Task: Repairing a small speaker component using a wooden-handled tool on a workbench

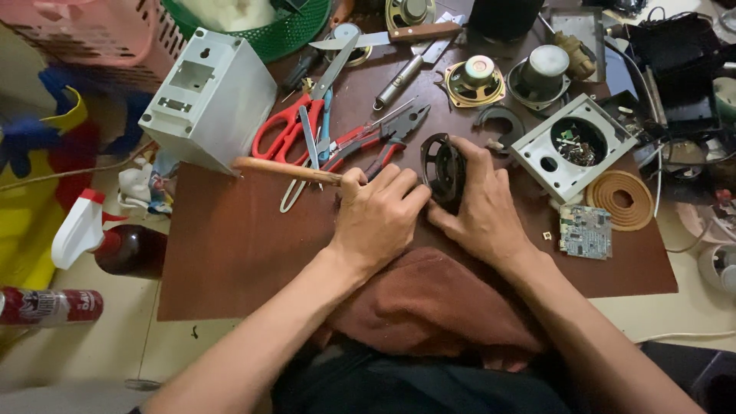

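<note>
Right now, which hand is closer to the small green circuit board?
Right. The right hand grips the black speaker frame just left of the circuit board; the left hand, holding the wooden-handled tool, sits farther left.

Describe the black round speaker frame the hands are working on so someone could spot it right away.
Start at the brown board on the floor. Near the middle of its near half, the left hand and right hand meet around the black speaker frame. Unlike the brass-coloured speaker farther back, it is all black, stands on edge, and is gripped by the right hand.
</note>
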